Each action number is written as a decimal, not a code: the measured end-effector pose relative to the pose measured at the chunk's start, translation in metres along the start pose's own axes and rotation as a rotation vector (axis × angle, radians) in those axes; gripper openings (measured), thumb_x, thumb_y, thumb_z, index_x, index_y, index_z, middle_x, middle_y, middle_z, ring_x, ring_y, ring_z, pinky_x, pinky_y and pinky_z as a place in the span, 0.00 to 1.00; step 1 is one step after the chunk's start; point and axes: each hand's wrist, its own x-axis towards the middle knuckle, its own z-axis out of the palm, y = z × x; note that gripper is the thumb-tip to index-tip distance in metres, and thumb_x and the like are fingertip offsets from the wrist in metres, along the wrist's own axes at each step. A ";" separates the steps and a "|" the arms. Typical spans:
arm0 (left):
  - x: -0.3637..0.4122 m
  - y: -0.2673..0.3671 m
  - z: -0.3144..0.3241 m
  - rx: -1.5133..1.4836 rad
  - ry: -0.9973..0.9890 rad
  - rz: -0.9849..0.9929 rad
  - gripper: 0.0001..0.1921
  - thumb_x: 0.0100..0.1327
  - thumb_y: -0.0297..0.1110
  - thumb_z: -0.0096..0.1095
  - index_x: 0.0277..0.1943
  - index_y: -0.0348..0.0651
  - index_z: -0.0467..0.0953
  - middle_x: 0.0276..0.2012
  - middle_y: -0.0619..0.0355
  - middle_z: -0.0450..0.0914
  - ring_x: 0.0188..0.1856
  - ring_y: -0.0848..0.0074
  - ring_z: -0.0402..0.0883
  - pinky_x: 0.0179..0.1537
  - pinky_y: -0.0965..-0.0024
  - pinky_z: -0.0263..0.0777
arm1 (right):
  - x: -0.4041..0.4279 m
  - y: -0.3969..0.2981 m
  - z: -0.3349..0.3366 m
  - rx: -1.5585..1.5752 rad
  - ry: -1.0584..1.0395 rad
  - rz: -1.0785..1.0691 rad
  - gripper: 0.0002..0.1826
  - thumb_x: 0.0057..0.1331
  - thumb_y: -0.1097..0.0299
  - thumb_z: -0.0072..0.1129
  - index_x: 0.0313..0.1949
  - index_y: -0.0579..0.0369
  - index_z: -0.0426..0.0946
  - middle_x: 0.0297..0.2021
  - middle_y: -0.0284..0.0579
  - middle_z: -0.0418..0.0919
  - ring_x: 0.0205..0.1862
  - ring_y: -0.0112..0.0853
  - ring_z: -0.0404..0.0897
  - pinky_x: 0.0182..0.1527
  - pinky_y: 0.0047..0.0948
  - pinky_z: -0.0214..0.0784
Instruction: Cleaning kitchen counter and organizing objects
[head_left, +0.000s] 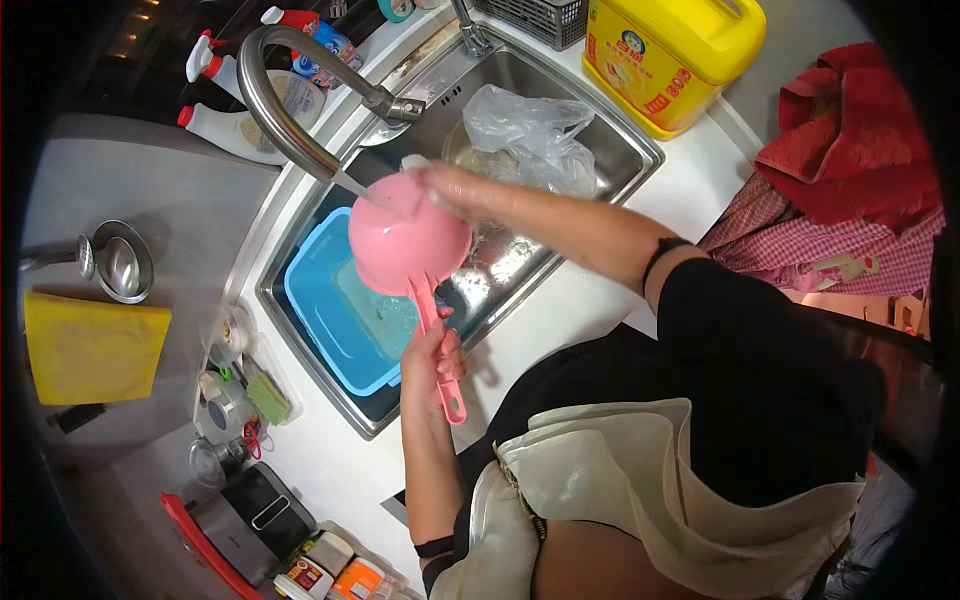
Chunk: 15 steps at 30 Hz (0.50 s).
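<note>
A pink plastic water dipper (397, 232) is turned with its rounded outside up, over a sink. My left hand (435, 358) grips its ribbed handle, the looped end sticking out below the fist. My right hand (446, 184), somewhat blurred, presses a small white pad (415, 161) against the far side of the bowl; whether it is sponge or cloth I cannot tell. Water runs from the curved metal faucet (289, 131) onto the dipper. Beneath it, a blue plastic basin (319, 300) holding water stands in the stainless steel sink (517, 259).
A clear plastic bag (529, 135) lies in the sink's far right part. Beside the rim stands a large yellow detergent jug (667, 64). Spray bottles (262, 105) line the back ledge. A green sponge (266, 399) is on the left counter; red towels (847, 142) hang at right.
</note>
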 end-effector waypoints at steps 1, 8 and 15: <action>0.003 0.002 0.002 0.000 -0.002 0.001 0.10 0.68 0.35 0.46 0.49 0.45 0.65 0.19 0.64 0.64 0.12 0.85 0.57 0.12 0.78 0.55 | -0.004 0.008 0.003 -0.313 0.051 -0.089 0.16 0.61 0.60 0.50 0.48 0.44 0.75 0.46 0.44 0.75 0.45 0.37 0.76 0.47 0.39 0.69; 0.027 -0.003 -0.017 -0.592 -0.331 -0.296 0.16 0.70 0.36 0.41 0.54 0.36 0.66 0.23 0.63 0.65 0.15 0.86 0.62 0.14 0.80 0.60 | -0.093 0.033 0.044 -1.538 0.399 -1.026 0.15 0.57 0.55 0.53 0.45 0.31 0.77 0.57 0.34 0.67 0.62 0.46 0.59 0.56 0.48 0.58; 0.009 -0.023 -0.021 -0.667 -0.521 -0.213 0.18 0.71 0.39 0.41 0.57 0.37 0.66 0.22 0.64 0.61 0.13 0.87 0.57 0.13 0.82 0.58 | -0.004 -0.001 -0.019 -0.822 0.179 -0.206 0.18 0.61 0.57 0.43 0.41 0.54 0.77 0.32 0.47 0.79 0.31 0.37 0.79 0.36 0.37 0.72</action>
